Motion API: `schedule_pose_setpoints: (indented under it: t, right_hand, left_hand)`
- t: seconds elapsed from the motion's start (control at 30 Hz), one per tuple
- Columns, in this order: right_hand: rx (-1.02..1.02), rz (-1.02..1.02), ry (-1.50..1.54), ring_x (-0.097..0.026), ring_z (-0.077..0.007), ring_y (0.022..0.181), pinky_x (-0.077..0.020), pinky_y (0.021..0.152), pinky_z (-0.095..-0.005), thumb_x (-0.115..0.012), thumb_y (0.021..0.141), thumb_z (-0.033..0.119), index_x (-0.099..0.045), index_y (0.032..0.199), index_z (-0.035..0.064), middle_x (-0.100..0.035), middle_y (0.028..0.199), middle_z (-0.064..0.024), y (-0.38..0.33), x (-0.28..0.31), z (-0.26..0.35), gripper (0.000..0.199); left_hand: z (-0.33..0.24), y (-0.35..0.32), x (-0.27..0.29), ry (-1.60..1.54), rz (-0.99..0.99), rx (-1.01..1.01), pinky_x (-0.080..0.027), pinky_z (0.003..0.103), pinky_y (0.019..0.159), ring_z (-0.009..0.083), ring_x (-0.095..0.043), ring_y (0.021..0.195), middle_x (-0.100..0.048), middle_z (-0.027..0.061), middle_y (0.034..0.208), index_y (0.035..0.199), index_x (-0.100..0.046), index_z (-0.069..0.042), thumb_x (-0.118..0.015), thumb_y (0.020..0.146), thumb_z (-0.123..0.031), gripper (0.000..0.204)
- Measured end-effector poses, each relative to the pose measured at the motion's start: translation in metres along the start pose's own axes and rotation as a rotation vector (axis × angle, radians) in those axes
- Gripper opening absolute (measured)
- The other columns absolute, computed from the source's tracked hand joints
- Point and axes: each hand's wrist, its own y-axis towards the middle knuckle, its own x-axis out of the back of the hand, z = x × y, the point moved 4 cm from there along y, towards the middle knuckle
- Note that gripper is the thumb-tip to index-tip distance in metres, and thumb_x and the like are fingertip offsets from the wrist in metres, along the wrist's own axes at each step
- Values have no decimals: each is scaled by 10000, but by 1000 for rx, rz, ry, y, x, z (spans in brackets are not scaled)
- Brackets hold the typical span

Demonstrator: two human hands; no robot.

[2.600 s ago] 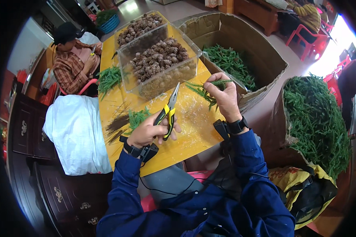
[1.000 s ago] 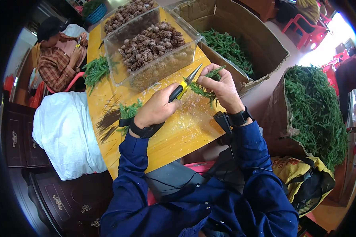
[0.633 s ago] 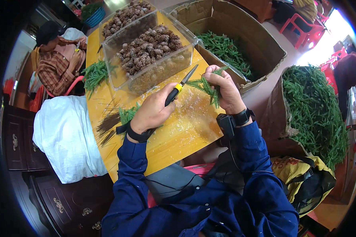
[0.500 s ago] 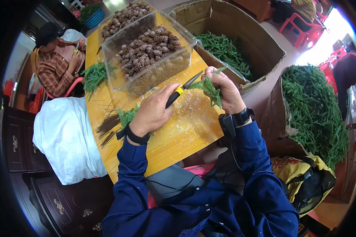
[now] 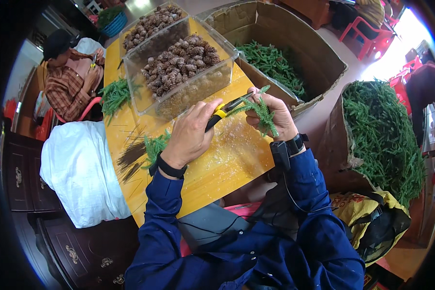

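My left hand (image 5: 191,131) is closed round the handles of long-nosed pliers (image 5: 221,113) with black and yellow grips. The jaws reach to the right, up to the fingertips of my right hand (image 5: 275,113). That hand pinches a green artificial pine sprig (image 5: 262,115), whose needles hang down in front of the palm. Whether the jaws grip a wire or stem there is too small to tell. Left of my left wrist, another green sprig (image 5: 155,145) lies by a bundle of thin brown wires (image 5: 133,155).
A clear bin of pine cones (image 5: 181,63) stands on the yellow table (image 5: 217,162), a second behind it. At right are a cardboard box (image 5: 319,53) and a heap of green sprigs (image 5: 382,135). A white sack (image 5: 84,169) is at left; a co-worker (image 5: 70,79) sits beyond.
The pliers' jaws have opened a little and moved slightly right, toward my right fingertips. The sprig has turned a little, and its tip hangs slightly lower.
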Motion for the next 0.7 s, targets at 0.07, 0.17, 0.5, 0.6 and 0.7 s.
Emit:
schedule_pose_setpoints:
  t: [0.07, 0.17, 0.5, 0.6, 0.7]
  right_hand:
    - [-2, 12, 6, -520, -111, 656, -429, 575, -278, -633, 953, 155, -571, 1085, 101, -589, 812, -16, 0, 0, 0, 156]
    - [5, 32, 9, -524, -112, 658, -430, 576, -279, -630, 953, 149, -571, 1085, 102, -596, 816, -19, 0, -1, 1, 152]
    - [26, 4, -36, -529, -114, 659, -430, 575, -276, -633, 950, 139, -572, 1082, 103, -605, 818, -22, -1, -1, 5, 149]
    - [22, 34, -21, -536, -110, 664, -435, 577, -274, -636, 949, 137, -571, 1071, 102, -602, 832, -18, 0, -1, 4, 142]
    - [18, 42, -13, -542, -109, 668, -440, 580, -274, -635, 949, 135, -569, 1063, 100, -598, 841, -13, 0, -1, 3, 136]
  left_hand:
    - [0, 0, 1, -5, -4, -17, -493, 464, 917, 404, -579, 1114, -587, 180, 1197, 1376, -486, -102, -591, 787, 31, 612]
    - [2, 1, 0, -15, -11, -50, -488, 454, 914, 411, -580, 1123, -587, 181, 1220, 1388, -475, -102, -584, 792, 48, 625]
    - [0, 0, -2, 11, -24, -61, -484, 452, 929, 406, -577, 1141, -585, 181, 1245, 1392, -473, -95, -588, 801, 47, 619]
    - [-1, 0, -1, 10, -20, -38, -484, 451, 927, 405, -577, 1140, -585, 181, 1244, 1393, -472, -94, -590, 806, 44, 615]
    - [-2, 0, 0, 6, -11, 5, -485, 451, 925, 404, -578, 1138, -584, 181, 1244, 1395, -472, -94, -594, 810, 39, 611]
